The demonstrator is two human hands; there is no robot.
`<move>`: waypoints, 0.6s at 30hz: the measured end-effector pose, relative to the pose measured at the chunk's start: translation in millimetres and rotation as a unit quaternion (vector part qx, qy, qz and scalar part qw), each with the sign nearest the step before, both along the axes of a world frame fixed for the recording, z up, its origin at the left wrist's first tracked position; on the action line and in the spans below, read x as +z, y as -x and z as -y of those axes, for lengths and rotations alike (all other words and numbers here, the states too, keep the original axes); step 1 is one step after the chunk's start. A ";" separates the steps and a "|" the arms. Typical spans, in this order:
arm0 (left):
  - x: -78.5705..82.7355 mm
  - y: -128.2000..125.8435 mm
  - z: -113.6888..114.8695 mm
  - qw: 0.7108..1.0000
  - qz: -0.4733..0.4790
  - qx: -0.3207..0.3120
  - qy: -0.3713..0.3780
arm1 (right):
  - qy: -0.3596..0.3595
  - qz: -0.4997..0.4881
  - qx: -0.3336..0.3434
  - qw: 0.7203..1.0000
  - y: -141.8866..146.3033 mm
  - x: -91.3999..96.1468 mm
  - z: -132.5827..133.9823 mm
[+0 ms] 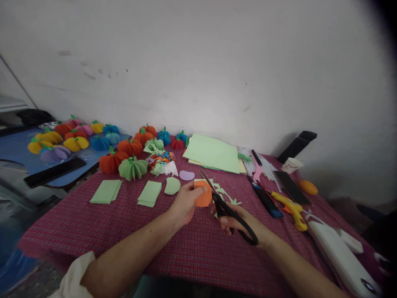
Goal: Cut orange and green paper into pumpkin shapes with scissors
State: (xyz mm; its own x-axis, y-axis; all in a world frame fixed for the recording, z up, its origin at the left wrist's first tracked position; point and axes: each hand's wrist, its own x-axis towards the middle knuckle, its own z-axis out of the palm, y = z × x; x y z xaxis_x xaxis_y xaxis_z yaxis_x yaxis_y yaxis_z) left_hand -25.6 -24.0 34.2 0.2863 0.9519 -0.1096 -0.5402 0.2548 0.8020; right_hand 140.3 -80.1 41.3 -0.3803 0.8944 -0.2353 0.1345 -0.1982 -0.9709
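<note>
My left hand (185,203) pinches a small orange paper piece (203,196) with a rounded edge, thumb on its face. In my right hand (237,219) are black-handled scissors (228,209), their blades slanting up and left along the orange paper's right edge. Whether the blades bite into the paper is hard to tell. Pale green paper scraps (228,196) lie behind the scissors. Just past my left hand rest a lilac paper shape (187,175) and a rounded green paper piece (172,186). Two stacks of green paper rectangles (149,193) (106,191) lie further left.
Folded paper pumpkins (133,168) in several colours fill the back left and a blue table (18,142). Large green sheets (214,153) lie at the back. On the right are a yellow glue gun (290,207), a paper cup (292,164), a dark phone-like slab (291,187) and a white device (341,256).
</note>
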 end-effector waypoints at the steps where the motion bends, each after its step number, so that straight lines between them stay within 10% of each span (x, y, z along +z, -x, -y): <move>1: -0.1 0.0 -0.1 1.000 0.000 0.000 0.000 | 0.001 0.000 0.000 1.000 -0.1 -0.3 0.0; 18: 0.0 -0.2 -0.4 1.000 -0.002 -0.004 0.001 | -0.001 0.019 -0.001 1.000 -4.5 -0.3 -0.1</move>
State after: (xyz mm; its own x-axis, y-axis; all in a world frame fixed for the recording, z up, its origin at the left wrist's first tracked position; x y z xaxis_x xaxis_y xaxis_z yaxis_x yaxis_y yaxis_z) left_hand -25.4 -23.6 34.1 0.2944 0.9490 -0.1131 -0.5354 0.2618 0.8030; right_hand 144.7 -80.0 41.0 -0.3702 0.8955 -0.2472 0.1702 -0.1962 -0.9657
